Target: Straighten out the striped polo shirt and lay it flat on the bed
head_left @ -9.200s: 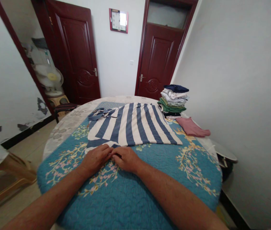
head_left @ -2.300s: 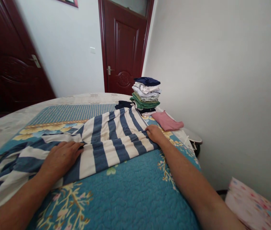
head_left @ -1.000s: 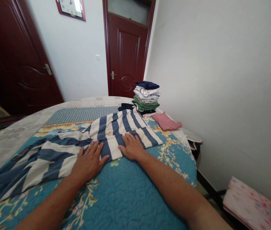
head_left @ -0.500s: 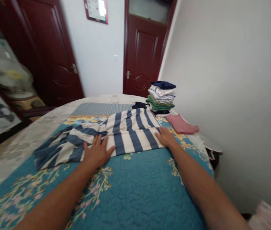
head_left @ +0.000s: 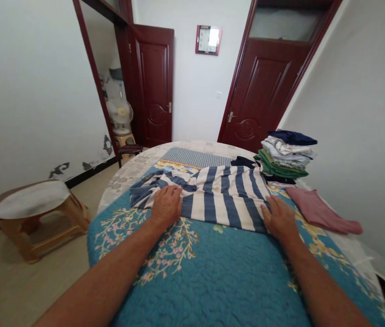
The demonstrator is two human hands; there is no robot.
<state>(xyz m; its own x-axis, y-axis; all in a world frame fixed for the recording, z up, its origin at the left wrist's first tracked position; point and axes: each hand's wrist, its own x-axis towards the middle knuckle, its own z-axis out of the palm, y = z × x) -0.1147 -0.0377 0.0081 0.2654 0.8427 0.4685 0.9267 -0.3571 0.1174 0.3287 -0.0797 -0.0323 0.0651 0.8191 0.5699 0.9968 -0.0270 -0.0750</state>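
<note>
A navy and cream striped garment [head_left: 224, 202] lies bunched and folded on a teal quilted bedspread [head_left: 213, 281], its left end gathered into a narrower mass. My left hand [head_left: 166, 208] rests on the near edge of that gathered part, holding nothing I can see. My right hand [head_left: 280, 218] lies flat on the garment's near right corner, partly on the quilt. Just behind the garment sits a small dark navy cloth [head_left: 243, 161], mostly hidden by it.
A stack of folded clothes [head_left: 286, 159] and a pink cloth [head_left: 318, 213] lie at the right, near the wall. Beyond the bed's left edge are a tan floor and a cushioned stool [head_left: 32, 204]. A fan [head_left: 120, 111] stands by the far doorway.
The garment's left end now lies gathered closer to its body, and the striped mass is shorter. Both hands sit further right in the view, and the head has turned, showing more of the room.
</note>
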